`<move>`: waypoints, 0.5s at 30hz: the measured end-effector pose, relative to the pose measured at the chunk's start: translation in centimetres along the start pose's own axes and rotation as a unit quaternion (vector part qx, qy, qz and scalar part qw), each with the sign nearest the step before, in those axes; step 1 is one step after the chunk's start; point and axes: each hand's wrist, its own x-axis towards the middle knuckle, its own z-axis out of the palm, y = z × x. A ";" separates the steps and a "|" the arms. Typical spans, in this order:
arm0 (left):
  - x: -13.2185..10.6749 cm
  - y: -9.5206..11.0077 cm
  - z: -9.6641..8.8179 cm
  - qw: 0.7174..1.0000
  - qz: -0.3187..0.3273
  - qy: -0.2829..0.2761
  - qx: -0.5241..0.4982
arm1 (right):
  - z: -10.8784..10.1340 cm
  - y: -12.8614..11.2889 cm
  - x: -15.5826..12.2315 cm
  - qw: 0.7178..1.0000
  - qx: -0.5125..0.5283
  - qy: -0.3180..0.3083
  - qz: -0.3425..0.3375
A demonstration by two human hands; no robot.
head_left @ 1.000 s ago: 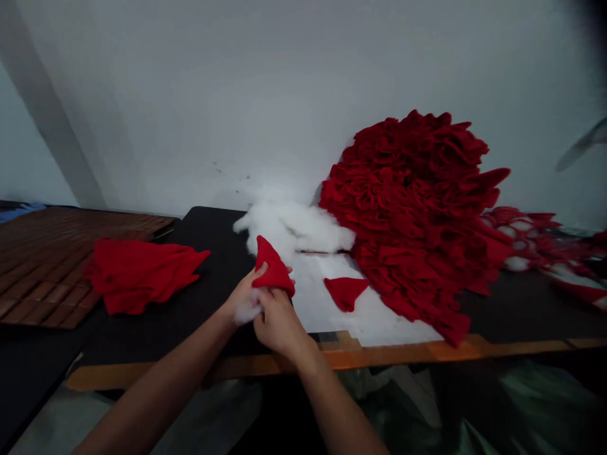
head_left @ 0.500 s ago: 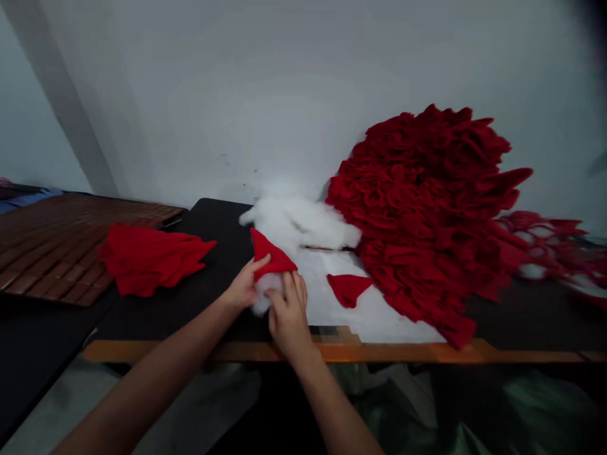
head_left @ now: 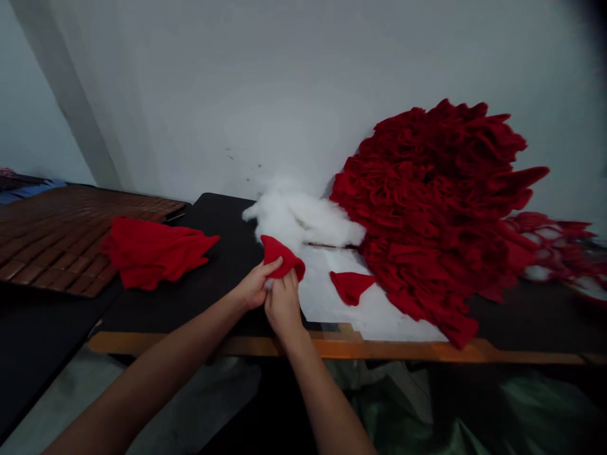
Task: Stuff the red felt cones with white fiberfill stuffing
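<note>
A small red felt cone [head_left: 281, 255] is held above the near part of the black table [head_left: 213, 278]. My left hand [head_left: 252, 289] grips its left side with the thumb on top. My right hand [head_left: 283, 303] is pressed against its open underside, fingers pushed up into it. A sliver of white stuffing shows between the two hands. Behind the cone lies a heap of white stuffing [head_left: 298, 218].
A large pile of red felt cones [head_left: 441, 202] leans on the wall at right. One loose red cone [head_left: 351, 285] lies on a white sheet [head_left: 379, 316]. A folded red cloth [head_left: 152, 251] sits at left beside a wooden slatted mat [head_left: 52, 234]. Stuffed cones [head_left: 554, 246] lie far right.
The white stuffing that showed below the cone has gone almost wholly inside it. The cone's tip has rounded over, and both hands have closed in under it.
</note>
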 end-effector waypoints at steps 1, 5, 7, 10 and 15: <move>0.0 0.0 0.0 1.000 0.000 0.007 0.004 | -0.2 -0.2 0.2 0.999 0.010 -0.037 -0.012; 0.4 0.4 -0.1 0.999 0.036 0.023 -0.016 | -2.4 0.0 0.2 0.993 0.035 -0.103 -0.035; 0.5 0.7 -0.2 0.999 0.026 0.027 -0.029 | -3.2 0.3 -0.4 0.999 0.011 -0.042 -0.022; 0.4 0.8 -0.2 0.999 -0.003 0.026 -0.036 | -3.5 0.5 -1.1 0.997 -0.004 0.059 0.040; 0.2 0.3 -0.2 0.999 -0.021 -0.002 -0.024 | -2.7 0.3 -0.8 0.998 -0.028 0.047 0.025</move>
